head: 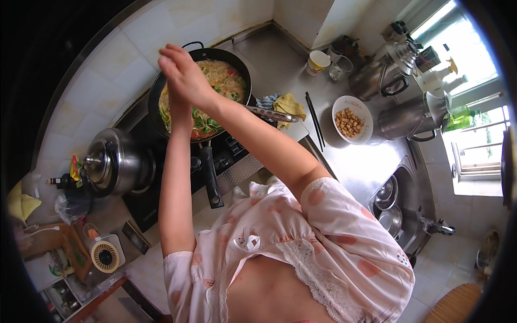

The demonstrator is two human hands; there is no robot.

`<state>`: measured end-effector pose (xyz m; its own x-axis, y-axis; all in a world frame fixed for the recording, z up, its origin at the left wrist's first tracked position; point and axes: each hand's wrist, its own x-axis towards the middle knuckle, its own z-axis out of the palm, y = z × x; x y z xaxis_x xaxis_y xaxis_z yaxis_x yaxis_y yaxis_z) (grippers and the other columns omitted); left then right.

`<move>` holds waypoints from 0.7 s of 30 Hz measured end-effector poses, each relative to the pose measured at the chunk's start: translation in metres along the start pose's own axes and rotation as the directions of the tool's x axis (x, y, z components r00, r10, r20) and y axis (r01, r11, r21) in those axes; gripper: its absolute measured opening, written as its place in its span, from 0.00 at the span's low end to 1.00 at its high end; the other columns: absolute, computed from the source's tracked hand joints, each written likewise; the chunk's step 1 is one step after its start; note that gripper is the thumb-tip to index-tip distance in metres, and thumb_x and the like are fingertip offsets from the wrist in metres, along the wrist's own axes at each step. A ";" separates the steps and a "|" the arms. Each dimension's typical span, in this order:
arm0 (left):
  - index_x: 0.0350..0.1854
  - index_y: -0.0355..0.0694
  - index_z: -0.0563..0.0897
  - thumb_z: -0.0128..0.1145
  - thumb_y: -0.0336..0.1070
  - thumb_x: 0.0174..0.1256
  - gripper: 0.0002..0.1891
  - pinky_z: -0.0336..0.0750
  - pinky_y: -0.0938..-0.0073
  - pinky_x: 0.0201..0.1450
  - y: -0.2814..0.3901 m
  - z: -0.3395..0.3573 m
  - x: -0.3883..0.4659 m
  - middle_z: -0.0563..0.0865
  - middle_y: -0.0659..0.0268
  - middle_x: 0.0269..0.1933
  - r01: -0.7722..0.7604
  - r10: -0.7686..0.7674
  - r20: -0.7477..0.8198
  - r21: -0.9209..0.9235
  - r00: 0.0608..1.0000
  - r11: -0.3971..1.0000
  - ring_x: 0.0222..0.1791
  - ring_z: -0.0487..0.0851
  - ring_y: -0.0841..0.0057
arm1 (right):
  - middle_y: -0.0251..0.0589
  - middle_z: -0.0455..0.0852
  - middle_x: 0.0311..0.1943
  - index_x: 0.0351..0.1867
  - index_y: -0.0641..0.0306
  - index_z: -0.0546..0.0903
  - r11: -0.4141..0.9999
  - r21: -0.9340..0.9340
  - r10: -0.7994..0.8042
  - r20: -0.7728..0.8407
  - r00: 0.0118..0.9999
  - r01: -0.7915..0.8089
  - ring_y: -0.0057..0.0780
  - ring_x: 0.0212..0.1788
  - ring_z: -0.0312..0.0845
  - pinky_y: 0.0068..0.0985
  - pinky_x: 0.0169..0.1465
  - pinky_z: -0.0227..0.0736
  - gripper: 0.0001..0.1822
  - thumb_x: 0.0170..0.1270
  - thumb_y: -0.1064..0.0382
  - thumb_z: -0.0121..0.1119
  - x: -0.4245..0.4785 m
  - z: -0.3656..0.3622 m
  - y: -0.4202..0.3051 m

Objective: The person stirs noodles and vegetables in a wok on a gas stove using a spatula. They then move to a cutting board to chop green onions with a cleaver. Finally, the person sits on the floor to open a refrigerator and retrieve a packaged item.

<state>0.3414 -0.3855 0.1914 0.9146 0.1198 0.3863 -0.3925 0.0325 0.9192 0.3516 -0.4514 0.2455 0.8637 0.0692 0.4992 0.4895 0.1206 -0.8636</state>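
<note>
Above the left part of a black frying pan [247, 76], my right hand [186, 78] lies against my left hand [180, 109]. The right fingers are extended and slightly apart, with no object visible in them. Most of my left hand is hidden behind the right, so its fingers and anything between the palms cannot be made out. Noodles [218, 76] with green vegetables and reddish pieces fill the pan, which sits on a black cooktop [226, 155]. A metal utensil handle [274, 114] sticks out over its right side. The pan's long black handle [211, 173] points towards me.
Left of the pan stands a lidded steel pot [115, 161]. Black chopsticks [315, 121], a yellow cloth [290, 105] and a white bowl [366, 133] of browned cubes lie to the right. Beyond them are steel jugs [404, 121] and a sink [418, 202]; a small fan [106, 256] is lower left.
</note>
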 end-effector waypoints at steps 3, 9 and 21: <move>0.68 0.37 0.56 0.29 0.74 0.62 0.45 0.56 0.62 0.68 0.048 -0.003 0.003 0.66 0.54 0.65 0.543 -0.496 0.303 -0.701 0.814 0.463 0.67 0.63 0.63 | 0.46 0.74 0.57 0.53 0.57 0.77 0.907 -0.388 -0.065 0.256 0.964 0.164 0.46 0.61 0.66 0.45 0.63 0.57 0.22 0.64 0.48 0.48 -0.015 -0.035 0.049; 0.45 0.41 0.75 0.48 0.52 0.69 0.18 0.67 0.66 0.58 0.032 -0.067 -0.036 0.78 0.63 0.47 0.340 -0.462 0.000 -0.678 0.887 0.652 0.51 0.74 0.72 | 0.42 0.79 0.45 0.44 0.61 0.79 0.482 -0.852 -0.090 0.186 0.978 0.206 0.41 0.46 0.76 0.34 0.48 0.70 0.18 0.50 0.60 0.64 -0.057 -0.121 0.017; 0.18 0.50 0.56 0.57 0.32 0.64 0.22 0.46 0.85 0.16 0.027 -0.104 -0.173 0.57 0.79 0.16 0.435 -0.616 -0.192 -0.553 0.764 0.711 0.14 0.52 0.92 | 0.44 0.81 0.32 0.38 0.63 0.73 0.047 -0.962 0.515 0.256 0.818 0.271 0.40 0.32 0.82 0.33 0.32 0.76 0.13 0.56 0.59 0.61 -0.133 -0.173 0.015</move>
<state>0.1625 -0.3019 0.1415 0.9216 0.2619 -0.2863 0.0645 0.6242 0.7786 0.2650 -0.6297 0.1537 0.9282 0.3717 -0.0183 0.3721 -0.9278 0.0267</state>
